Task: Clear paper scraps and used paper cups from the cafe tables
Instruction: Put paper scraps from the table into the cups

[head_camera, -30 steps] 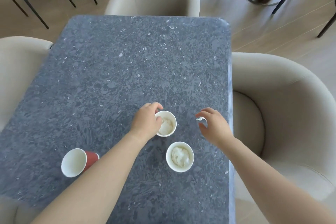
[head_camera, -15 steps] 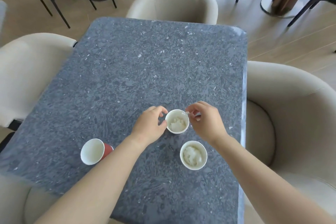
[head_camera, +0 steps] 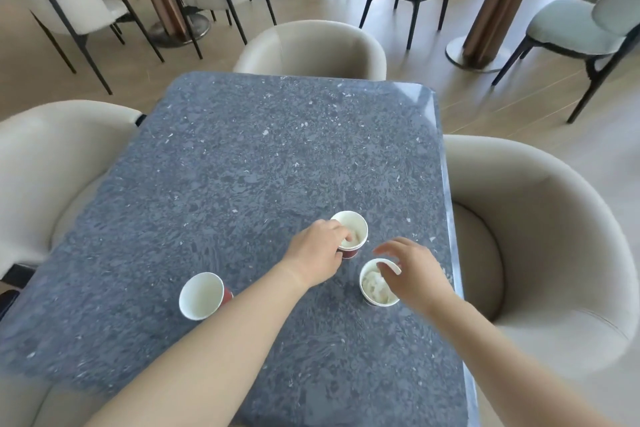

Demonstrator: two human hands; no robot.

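At the left edge of my feed sits a beige armchair, pushed up against the dark grey speckled table that fills the middle of the view. On the near left part of the tabletop I see a tipped paper cup, its white mouth turned toward me and a strip of its red wall showing at the right.

Next across comes the left hand, forearm reaching in from the bottom of the frame. Its fingers curl over the near rim of the far paper cup, fingertips dipping inside while the thumb sits against the red outer wall, so the rim is pinched between them. That cup stands upright, a little right of the table's middle; the fingers hide most of what lies in it.

Beyond the table's far end, a second beige armchair faces me.

Just right of and nearer than the far cup stands the near paper cup, also upright, with crumpled paper packed inside. The right hand hangs over its right side: fingers loosely bent and spread apart, index finger raised clear, thumb tip touching the rim. It clasps nothing that I can make out.

Right of the table's edge is a third beige armchair. Other café tables and chairs stand farther back on the pale floor.
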